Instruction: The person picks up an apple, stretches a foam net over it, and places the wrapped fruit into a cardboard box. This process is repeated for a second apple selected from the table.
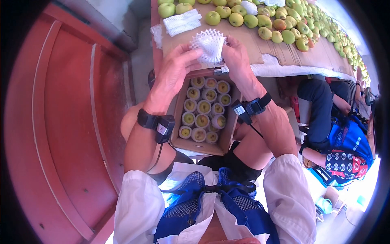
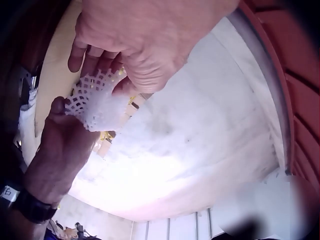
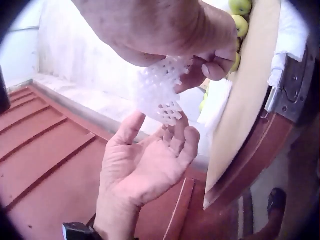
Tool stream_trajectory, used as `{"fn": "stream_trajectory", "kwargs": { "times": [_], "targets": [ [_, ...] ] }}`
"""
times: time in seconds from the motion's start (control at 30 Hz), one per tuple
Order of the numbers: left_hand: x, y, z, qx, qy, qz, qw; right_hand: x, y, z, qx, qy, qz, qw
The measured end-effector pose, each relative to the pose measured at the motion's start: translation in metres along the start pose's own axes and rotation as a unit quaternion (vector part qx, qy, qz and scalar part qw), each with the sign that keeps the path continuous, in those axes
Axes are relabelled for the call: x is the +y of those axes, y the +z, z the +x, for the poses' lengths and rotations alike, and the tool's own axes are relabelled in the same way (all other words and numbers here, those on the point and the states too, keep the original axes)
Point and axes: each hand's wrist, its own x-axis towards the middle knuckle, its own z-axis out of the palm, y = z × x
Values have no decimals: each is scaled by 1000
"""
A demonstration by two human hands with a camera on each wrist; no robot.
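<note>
A white foam fruit net (image 1: pixel 208 45), flared open at its rim, is held up between both hands over the table's near edge. My left hand (image 1: pixel 176 67) holds its left side, with thumb and fingers on the mesh (image 2: pixel 97 97). On the other side my right hand (image 1: pixel 237 59) pinches the net between thumb and fingers; the right wrist view shows the net (image 3: pixel 160 90) below that hand. No fruit shows through the mesh. Beneath the hands, a cardboard box (image 1: pixel 175 132) holds rows of netted apples (image 1: pixel 202 120).
Many loose green apples (image 1: pixel 288 36) cover the cardboard-topped table (image 1: pixel 243 44). A flat stack of foam nets (image 1: pixel 183 22) lies at its left. A red door (image 1: pixel 61 122) stands to the left. Another person in a blue vest (image 1: pixel 349 136) sits to the right.
</note>
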Motion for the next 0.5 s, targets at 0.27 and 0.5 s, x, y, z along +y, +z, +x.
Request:
{"fn": "stream_trajectory", "kwargs": {
  "times": [0.27, 0.5],
  "targets": [
    [-7, 16, -4, 19, 7, -3, 1000, -9, 6, -9, -2, 1, 17, 1000],
    [-17, 9, 10, 147, 90, 182, 968, -11, 5, -10, -30, 30, -24, 999]
  ]
}}
